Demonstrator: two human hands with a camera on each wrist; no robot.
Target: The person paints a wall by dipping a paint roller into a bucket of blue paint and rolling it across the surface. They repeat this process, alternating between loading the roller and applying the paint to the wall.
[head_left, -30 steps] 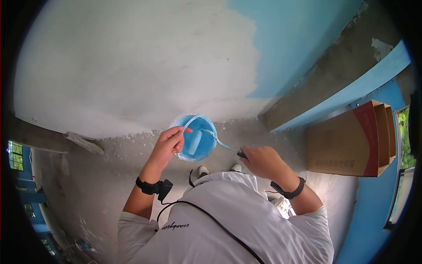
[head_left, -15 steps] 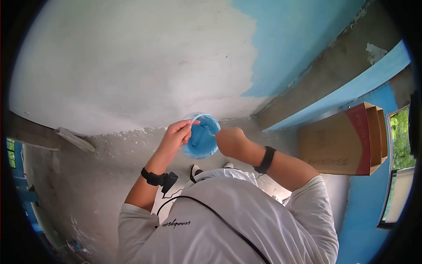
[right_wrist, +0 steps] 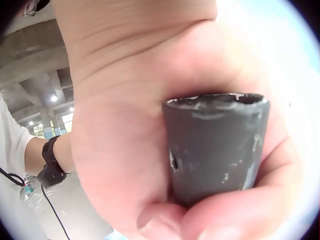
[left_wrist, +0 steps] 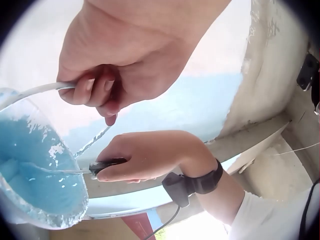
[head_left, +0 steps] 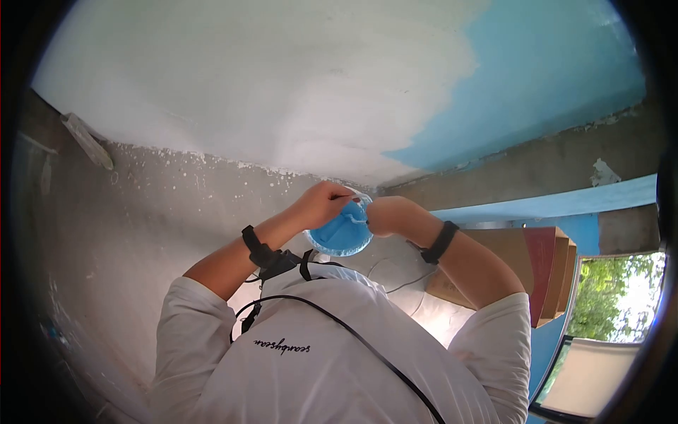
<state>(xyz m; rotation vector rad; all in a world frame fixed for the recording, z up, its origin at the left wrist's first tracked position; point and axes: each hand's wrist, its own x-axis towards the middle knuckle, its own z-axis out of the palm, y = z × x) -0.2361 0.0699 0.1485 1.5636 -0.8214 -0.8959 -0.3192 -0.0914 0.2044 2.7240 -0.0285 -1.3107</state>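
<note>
My left hand [head_left: 321,205] grips the white bail handle [left_wrist: 40,90] of a paint bucket [left_wrist: 79,212], fingers curled round it. Light blue paint coats the bucket's inside, and its rim is crusted. On the bucket's right side, my right hand [head_left: 397,216] holds a paint roller by its dark grey grip [right_wrist: 215,145], which is flecked with dried paint. The roller's paint-covered wire frame [left_wrist: 57,171] runs from that hand down into the bucket. Inside the bucket, the roller's head is hard to make out against the blue.
Ahead stands a pale wall [head_left: 282,92], its right part painted light blue [head_left: 537,78]. A cardboard box [head_left: 487,261] stands on the right by a window [head_left: 611,297]. Paint spots mark the concrete floor [head_left: 162,205]. A board-like piece [head_left: 86,141] lies at the wall's foot, left.
The head view has turned, swinging box and window further into sight. My right hand has come in from the right to the bucket's rim. Bucket and left hand have shifted rightward in view.
</note>
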